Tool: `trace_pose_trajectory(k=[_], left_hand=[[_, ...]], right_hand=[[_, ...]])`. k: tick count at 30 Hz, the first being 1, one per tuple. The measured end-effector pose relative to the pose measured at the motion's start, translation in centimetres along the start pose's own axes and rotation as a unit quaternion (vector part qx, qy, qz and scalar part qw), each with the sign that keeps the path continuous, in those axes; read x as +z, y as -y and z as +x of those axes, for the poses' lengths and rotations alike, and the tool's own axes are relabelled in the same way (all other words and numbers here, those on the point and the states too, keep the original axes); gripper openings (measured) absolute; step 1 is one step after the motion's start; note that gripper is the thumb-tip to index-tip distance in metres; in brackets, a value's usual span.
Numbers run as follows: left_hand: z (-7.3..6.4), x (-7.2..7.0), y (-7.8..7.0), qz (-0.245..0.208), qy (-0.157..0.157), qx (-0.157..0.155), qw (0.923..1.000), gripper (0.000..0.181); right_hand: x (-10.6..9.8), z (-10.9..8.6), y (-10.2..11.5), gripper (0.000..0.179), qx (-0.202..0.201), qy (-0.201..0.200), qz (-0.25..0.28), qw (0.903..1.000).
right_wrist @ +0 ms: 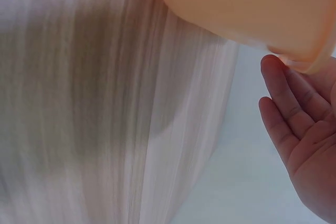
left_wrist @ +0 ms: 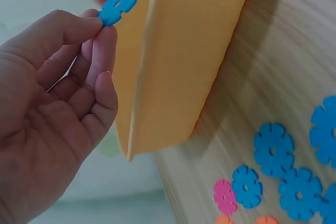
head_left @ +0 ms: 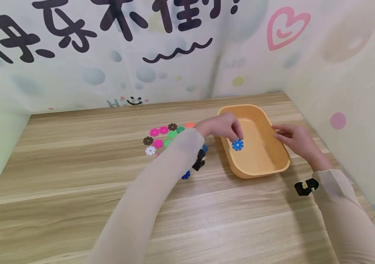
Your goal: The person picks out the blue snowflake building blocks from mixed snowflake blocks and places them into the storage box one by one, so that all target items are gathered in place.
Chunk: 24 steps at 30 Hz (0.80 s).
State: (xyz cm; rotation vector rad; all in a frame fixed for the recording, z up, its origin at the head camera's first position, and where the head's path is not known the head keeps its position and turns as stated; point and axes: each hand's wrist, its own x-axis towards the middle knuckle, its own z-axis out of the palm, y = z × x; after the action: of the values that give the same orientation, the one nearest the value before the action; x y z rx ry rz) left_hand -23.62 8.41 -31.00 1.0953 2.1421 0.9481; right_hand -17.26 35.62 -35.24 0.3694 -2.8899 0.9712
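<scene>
My left hand [head_left: 226, 126] pinches a blue notched plastic disc [head_left: 237, 145] between thumb and fingertips, above the inside of an orange plastic basin [head_left: 256, 161]. The left wrist view shows the same disc [left_wrist: 121, 4] held near its lower edge, with the basin's wall [left_wrist: 178, 61] just beyond. My right hand [head_left: 294, 141] touches the basin's right rim, its fingers fairly straight. In the right wrist view its fingers [right_wrist: 286, 90] lie outside the basin, below the rim; the thumb is hidden there. No discs show lying on the visible basin floor.
More notched discs lie left of the basin, partly behind my left forearm: pink discs [head_left: 158, 143], a white disc [head_left: 150, 150], brown, green, orange and blue ones [left_wrist: 273, 149]. The wooden table [head_left: 75, 183] meets a printed wall at the back and a wall [head_left: 355, 91] at right.
</scene>
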Motion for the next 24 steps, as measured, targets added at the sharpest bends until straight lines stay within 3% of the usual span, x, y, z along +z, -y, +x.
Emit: trace_pose_trajectory(k=[7, 15, 24], left_hand=[[2.0, 1.1, -0.4, 0.053, 0.052, -0.034, 0.9966, 0.018], [3.6, 2.3, -0.6, 0.063, 0.104, -0.089, 0.9886, 0.018], [4.4, 3.5, -0.6, 0.074, 0.122, -0.140, 0.9798, 0.016]], right_hand=[[0.2, 0.1, -0.2, 0.029, -0.013, -0.007, -0.004, 0.9999], [0.3, 0.1, -0.4, 0.029, -0.021, -0.016, -0.011, 0.9996], [0.3, 0.1, -0.5, 0.029, -0.016, -0.013, -0.008, 0.9998]])
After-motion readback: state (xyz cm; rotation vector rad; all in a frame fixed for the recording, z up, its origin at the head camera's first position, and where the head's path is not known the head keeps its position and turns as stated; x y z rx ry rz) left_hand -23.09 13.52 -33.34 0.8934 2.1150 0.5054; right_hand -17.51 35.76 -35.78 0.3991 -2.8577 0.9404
